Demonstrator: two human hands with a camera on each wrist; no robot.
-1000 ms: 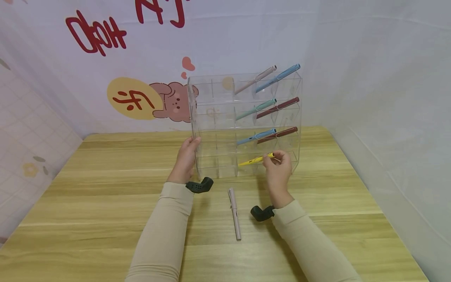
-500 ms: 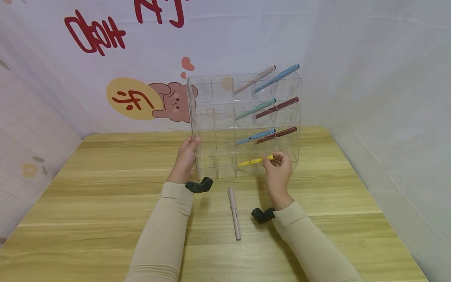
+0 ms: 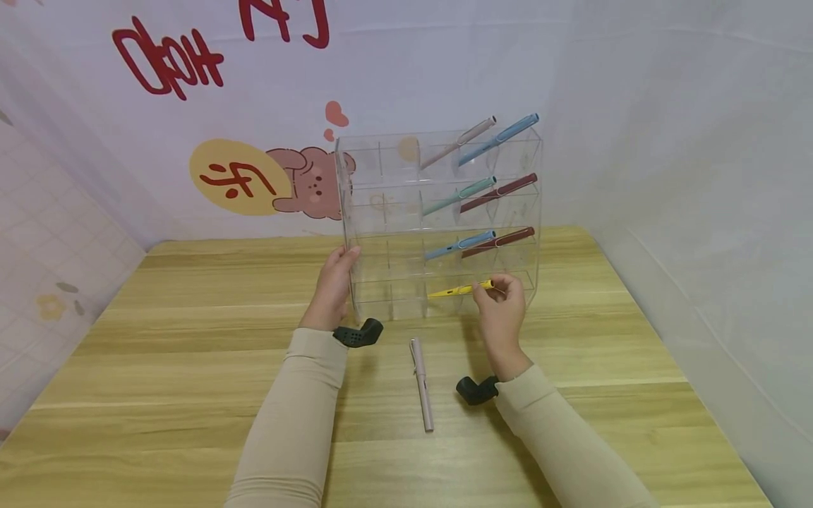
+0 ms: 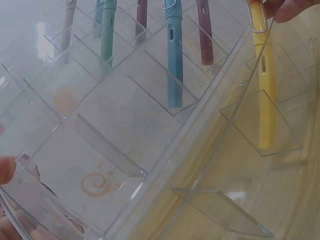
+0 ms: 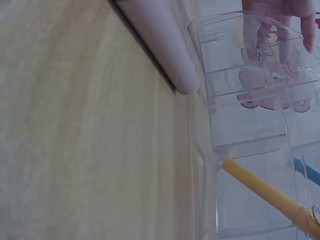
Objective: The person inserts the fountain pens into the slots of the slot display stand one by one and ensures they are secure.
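A clear acrylic pen rack (image 3: 389,212) with tiers of compartments stands upright on the table. My left hand (image 3: 333,286) grips its left side wall, thumb towards me. With thumb and fingers, my right hand (image 3: 502,310) pinches the cap end of a yellow pen (image 3: 454,291) at the bottom tier. In the left wrist view the yellow pen (image 4: 266,100) lies tilted in its compartment, fingertips (image 4: 292,7) at its clip. A pale pinkish-grey pen (image 3: 422,388) lies on the table between my forearms.
Higher tiers hold a pale pen (image 3: 460,143), two blue pens, a green pen (image 3: 460,196) and two dark red pens (image 3: 500,193), all slanting up to the right. Behind the rack hangs a white printed cloth (image 3: 444,63). The wooden table (image 3: 222,317) extends to both sides.
The cap end of the yellow pen has dropped slightly, and my right hand has come down a little with it. My left hand keeps its grip on the rack.
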